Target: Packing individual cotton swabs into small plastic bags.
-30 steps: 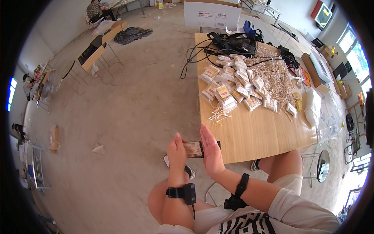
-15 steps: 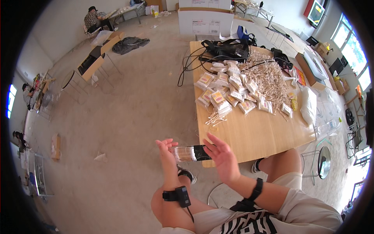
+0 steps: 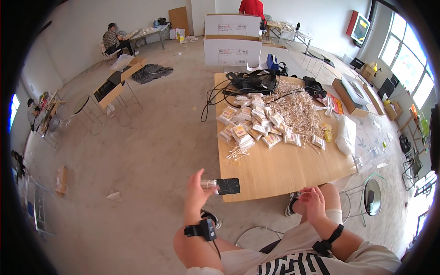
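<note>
My left hand [image 3: 196, 195] is raised in front of the near left corner of the wooden table [image 3: 284, 172]. It holds a small flat packet [image 3: 222, 186], clear at one end and black at the other, by its clear end. My right hand [image 3: 314, 202] hangs over my right knee with its fingers loosely bent and nothing visible in it. It is well apart from the packet. On the table beyond lie a pile of filled packets [image 3: 251, 123] and a heap of loose thin sticks [image 3: 298, 110]. A few stray sticks [image 3: 236, 153] lie closest to my left hand.
A black bag with cables [image 3: 252, 80] sits at the table's far end, and clear plastic bags [image 3: 346, 135] at its right edge. White cardboard boxes [image 3: 231, 39] stand behind. One person sits at a far-left table [image 3: 112, 39]; another in red [image 3: 251, 7] stands at the back.
Both hands held the packet together before. My right hand has let go and dropped to the right over my knee, and my left hand alone keeps the packet raised.
</note>
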Available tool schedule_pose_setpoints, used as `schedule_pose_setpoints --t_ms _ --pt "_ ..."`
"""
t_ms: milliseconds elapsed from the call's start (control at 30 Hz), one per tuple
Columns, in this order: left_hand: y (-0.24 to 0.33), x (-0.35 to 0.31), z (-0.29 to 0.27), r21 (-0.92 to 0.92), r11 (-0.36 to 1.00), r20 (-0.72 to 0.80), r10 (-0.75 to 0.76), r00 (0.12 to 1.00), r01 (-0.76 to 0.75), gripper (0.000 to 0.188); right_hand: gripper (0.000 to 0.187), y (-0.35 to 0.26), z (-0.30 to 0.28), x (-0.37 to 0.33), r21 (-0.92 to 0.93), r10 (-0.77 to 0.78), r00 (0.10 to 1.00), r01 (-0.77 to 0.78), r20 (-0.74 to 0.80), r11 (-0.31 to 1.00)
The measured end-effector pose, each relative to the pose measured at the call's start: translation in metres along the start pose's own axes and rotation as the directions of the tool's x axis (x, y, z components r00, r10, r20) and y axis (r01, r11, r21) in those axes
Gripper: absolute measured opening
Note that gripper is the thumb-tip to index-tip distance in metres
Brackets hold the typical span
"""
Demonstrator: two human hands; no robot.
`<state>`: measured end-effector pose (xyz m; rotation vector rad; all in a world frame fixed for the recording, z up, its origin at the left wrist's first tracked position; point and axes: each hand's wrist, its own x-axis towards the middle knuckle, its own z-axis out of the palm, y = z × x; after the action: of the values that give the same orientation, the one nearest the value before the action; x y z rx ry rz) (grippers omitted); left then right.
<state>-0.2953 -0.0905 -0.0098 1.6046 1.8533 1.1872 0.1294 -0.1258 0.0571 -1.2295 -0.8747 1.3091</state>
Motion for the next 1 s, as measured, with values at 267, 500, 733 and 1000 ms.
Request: schedule_pose_setpoints --t_ms 267,500,733,1000 --pt "0.009 -0.008 -0.027 0.26 0.957 0.205 0.072 0.976 -0.125 0.077 0.026 -0.023 -0.069 0.009 -0.17 -0.075 0.995 0.064 -0.06 0.983" --pt "0.011 0.001 -0.016 0.134 0.99 0.337 -0.01 0.942 -0.037 0.066 0.024 -0.018 -0.119 0.011 -0.299 -0.138 0.987 0.108 -0.079 0.948" --pt "0.012 0.004 -0.015 0.133 0.988 0.369 0.027 0.929 -0.082 0.067 0.024 -0.011 -0.129 0.017 -0.333 -0.117 0.987 0.074 -0.11 0.94" --pt "0.041 0.011 -0.01 0.294 0.937 0.371 0.072 0.926 -0.191 0.059 0.025 -0.007 -0.128 0.021 -0.355 -0.1 0.986 0.048 -0.131 0.934"
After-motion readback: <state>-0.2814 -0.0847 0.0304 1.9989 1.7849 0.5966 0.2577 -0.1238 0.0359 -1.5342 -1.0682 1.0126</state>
